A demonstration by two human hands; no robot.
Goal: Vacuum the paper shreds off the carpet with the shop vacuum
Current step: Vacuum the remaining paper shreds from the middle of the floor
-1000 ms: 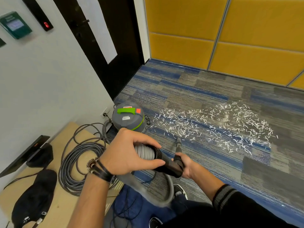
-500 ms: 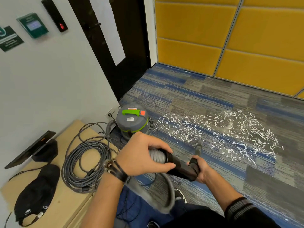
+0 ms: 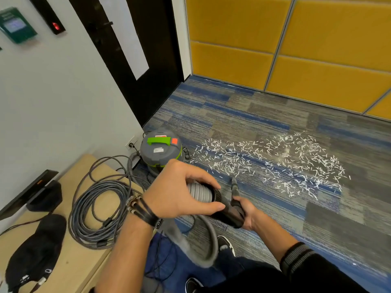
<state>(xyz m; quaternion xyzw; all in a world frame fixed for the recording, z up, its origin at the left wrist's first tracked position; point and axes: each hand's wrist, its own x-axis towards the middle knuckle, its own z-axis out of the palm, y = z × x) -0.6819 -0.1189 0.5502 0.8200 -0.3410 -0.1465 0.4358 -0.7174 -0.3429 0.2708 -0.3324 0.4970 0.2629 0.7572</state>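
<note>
small white paper shreds (image 3: 273, 163) lie scattered in a broad band across the blue-and-grey striped carpet (image 3: 243, 115), thickest toward the right. at the band's left end, beside the white wall, stands the round grey shop vacuum (image 3: 160, 150) with a bright green handle on its lid. its slim grey nozzle (image 3: 234, 186) points down at the carpet just short of the nearest shreds; whether the tip touches the pile cannot be told. the right grip (image 3: 248, 212) is curled round the bent black plastic handle tube (image 3: 230, 210) below the nozzle. the left grip (image 3: 179, 193), dark cord bracelets at its wrist, wraps fingers and thumb over the ribbed grey hose (image 3: 198, 191) where it enters the black cuff; the hose loops down past a black-and-white shoe (image 3: 225, 245). to the left, a pale wooden surface (image 3: 69, 263) carries a coil of grey cable (image 3: 99, 208) and a black cap (image 3: 36, 250). a black door (image 3: 131, 60) and yellow padded wall panels (image 3: 317, 60) stand behind.
</note>
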